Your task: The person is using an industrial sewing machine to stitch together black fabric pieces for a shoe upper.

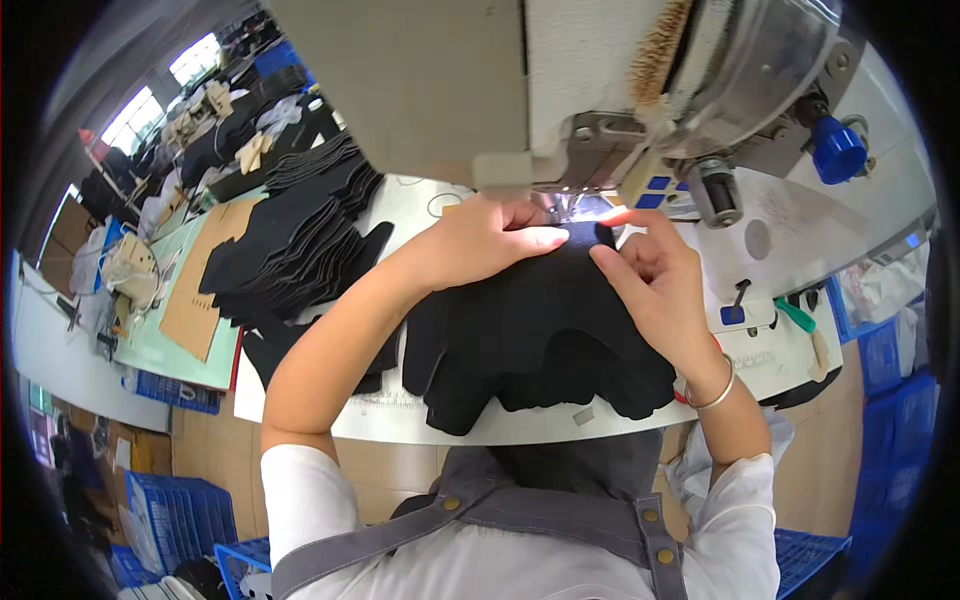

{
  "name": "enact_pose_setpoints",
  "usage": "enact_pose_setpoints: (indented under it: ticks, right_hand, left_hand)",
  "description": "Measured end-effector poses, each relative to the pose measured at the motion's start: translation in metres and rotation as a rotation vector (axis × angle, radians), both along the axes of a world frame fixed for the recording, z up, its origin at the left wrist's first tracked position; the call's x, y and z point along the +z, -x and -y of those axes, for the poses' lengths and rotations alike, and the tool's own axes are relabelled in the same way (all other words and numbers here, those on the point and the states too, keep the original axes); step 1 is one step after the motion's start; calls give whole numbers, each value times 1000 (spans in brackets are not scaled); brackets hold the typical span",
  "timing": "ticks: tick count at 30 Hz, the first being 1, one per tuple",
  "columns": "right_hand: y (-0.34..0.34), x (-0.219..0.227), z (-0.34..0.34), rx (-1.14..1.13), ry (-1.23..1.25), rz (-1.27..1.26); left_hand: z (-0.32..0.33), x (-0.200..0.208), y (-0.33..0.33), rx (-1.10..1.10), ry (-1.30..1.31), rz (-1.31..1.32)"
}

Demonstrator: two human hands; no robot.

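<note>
A black fabric piece (520,310) lies across the white sewing table, its far edge under the lit presser foot (568,207) of a sewing machine (450,80). My left hand (480,240) grips that piece close to the foot, thumb on top, other fingers partly hidden behind the thumb and the machine. At the right edge of the same cloth, my right hand (660,280) holds it between thumb and forefinger, with the remaining fingers curled in. The cloth's near end hangs in folds by the table's front edge.
Stacks of black cut pieces (290,250) stand left of my left forearm. Further left lies brown cardboard (215,270) on a pale green surface. A green-handled tool (795,315) rests at the right. Blue crates (180,520) are on the floor.
</note>
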State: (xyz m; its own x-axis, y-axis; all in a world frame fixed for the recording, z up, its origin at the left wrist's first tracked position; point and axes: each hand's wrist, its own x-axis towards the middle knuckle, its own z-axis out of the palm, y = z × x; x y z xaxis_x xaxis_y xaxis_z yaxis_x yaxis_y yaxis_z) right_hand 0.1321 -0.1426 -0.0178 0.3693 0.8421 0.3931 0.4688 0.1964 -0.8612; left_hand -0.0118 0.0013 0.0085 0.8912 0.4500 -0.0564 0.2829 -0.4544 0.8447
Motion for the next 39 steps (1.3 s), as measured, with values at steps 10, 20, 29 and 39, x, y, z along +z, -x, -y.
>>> enact_pose_setpoints:
  ticks: [10, 20, 29, 39]
  right_hand:
    - [-21, -1, -14, -19, -8, 15]
    - [-24, 7, -14, -26, 85, 56]
    - [-35, 8, -24, -8, 98, 78]
    - [-53, -11, -31, 64, 31, 91]
  left_hand:
    - [3, 16, -12, 159, 201, -92]
    - [-2, 1, -13, 81, 133, 26]
    - [-1, -13, -14, 121, 260, 105]
    - [-3, -12, -11, 41, 176, 87]
